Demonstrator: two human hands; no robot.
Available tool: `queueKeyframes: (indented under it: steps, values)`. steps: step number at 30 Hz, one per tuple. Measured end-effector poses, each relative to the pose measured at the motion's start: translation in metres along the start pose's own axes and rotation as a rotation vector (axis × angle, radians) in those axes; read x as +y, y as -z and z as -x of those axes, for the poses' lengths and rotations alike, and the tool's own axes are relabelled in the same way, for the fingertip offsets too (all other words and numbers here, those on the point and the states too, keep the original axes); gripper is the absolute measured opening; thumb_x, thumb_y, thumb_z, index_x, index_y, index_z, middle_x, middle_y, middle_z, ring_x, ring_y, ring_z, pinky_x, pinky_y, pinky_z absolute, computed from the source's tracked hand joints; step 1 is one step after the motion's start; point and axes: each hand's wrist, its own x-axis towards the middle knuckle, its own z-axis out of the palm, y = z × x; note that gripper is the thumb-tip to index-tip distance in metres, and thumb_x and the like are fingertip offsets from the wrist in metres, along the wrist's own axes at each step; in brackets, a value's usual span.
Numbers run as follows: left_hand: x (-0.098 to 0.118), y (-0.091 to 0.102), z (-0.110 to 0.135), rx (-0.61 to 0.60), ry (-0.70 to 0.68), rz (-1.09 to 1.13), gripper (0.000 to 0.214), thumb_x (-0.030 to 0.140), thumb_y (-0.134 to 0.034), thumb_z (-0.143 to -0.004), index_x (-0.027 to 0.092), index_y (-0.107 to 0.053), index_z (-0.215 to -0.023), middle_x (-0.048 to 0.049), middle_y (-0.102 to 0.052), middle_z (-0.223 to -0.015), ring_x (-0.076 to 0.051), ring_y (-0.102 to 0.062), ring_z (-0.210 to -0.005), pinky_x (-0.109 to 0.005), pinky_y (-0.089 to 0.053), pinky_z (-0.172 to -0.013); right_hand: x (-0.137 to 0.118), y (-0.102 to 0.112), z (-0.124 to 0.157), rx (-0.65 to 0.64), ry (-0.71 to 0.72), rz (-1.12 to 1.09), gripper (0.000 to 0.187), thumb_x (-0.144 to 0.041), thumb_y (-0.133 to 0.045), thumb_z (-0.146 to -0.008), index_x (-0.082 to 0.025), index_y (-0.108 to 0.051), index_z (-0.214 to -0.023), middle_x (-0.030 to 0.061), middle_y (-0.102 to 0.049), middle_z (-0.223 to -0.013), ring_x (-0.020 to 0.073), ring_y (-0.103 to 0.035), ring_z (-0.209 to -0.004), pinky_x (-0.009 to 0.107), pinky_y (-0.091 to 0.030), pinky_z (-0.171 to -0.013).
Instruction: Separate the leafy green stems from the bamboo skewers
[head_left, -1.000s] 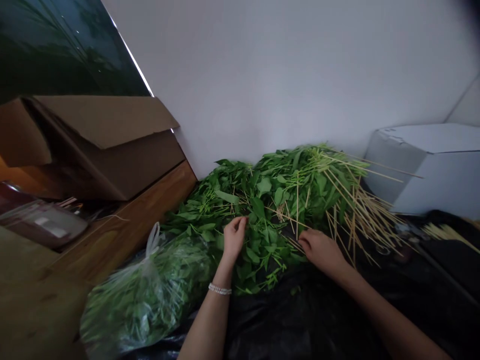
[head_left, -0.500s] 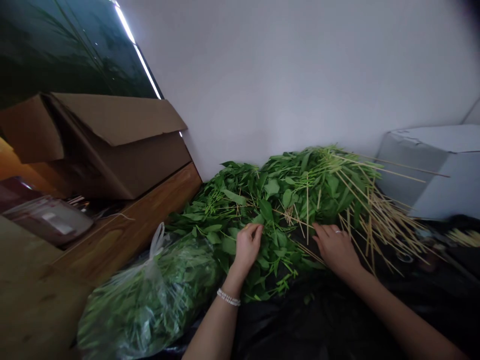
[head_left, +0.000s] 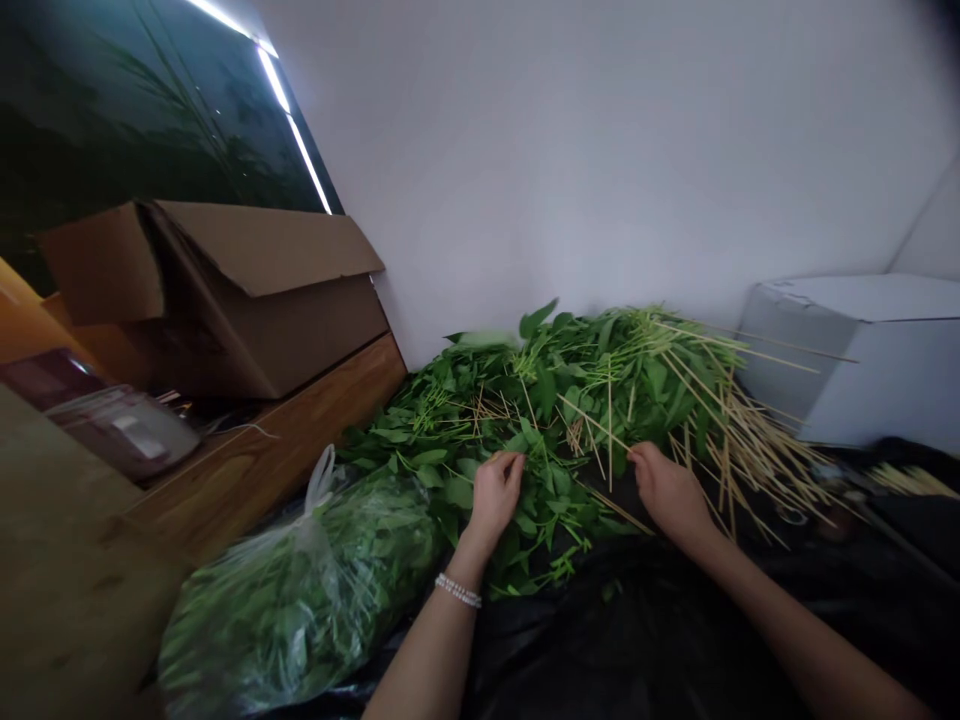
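A big heap of green leafy stalks (head_left: 540, 420) lies against the white wall on black plastic sheeting (head_left: 600, 640). Several thin pale sticks (head_left: 720, 430) are strewn over its right side. My left hand (head_left: 495, 495), with a bead bracelet on the wrist, rests on the leaves with its fingers curled round some of them. My right hand (head_left: 667, 490) is at the heap's near edge, fingers pinched on a leafy stalk that rises up and left from it.
A tied clear plastic bag of greens (head_left: 300, 590) lies at the lower left. A wooden ledge (head_left: 255, 450) carries an open cardboard box (head_left: 247, 290) and a clear container (head_left: 127, 430). A white box (head_left: 862, 350) stands at the right.
My right hand went from lying flat on the sticks to a pinch at the heap's edge. A leafy stalk has risen at the top of the pile. My left hand barely moved.
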Motion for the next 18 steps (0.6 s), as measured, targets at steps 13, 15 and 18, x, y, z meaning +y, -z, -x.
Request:
queueKeyframes:
  steps: [13,15,18]
  values:
    - [-0.001,-0.003,0.001,-0.012,-0.043,-0.033,0.027,0.030,-0.047,-0.091,0.018,-0.071,-0.087,-0.0060,-0.068,-0.080,-0.018,-0.061,-0.073,-0.028,-0.044,-0.069,0.015,0.037,-0.023,0.201,-0.406,-0.975,0.041,-0.060,-0.047,-0.084,-0.020,-0.051,-0.091,-0.0029,-0.057,-0.059,0.0086,-0.046,-0.038,0.019,-0.028,-0.034]
    - [-0.001,-0.003,0.001,-0.017,-0.045,-0.048,0.027,0.029,-0.047,-0.091,0.017,-0.071,-0.087,-0.0060,-0.068,-0.080,-0.018,-0.061,-0.073,-0.028,-0.044,-0.068,0.015,0.042,-0.024,0.249,-0.398,-0.973,0.040,-0.060,-0.048,-0.084,-0.020,-0.051,-0.090,-0.0020,-0.058,-0.061,0.0085,-0.047,-0.039,0.020,-0.029,-0.035]
    - [-0.001,-0.004,0.001,-0.018,-0.046,-0.061,0.027,0.029,-0.047,-0.092,0.017,-0.071,-0.088,-0.0060,-0.069,-0.082,-0.018,-0.062,-0.075,-0.028,-0.044,-0.070,0.010,0.052,-0.024,0.353,-0.338,-0.917,0.037,-0.059,-0.046,-0.087,-0.022,-0.048,-0.092,-0.0009,-0.061,-0.066,0.0089,-0.049,-0.040,0.022,-0.034,-0.037]
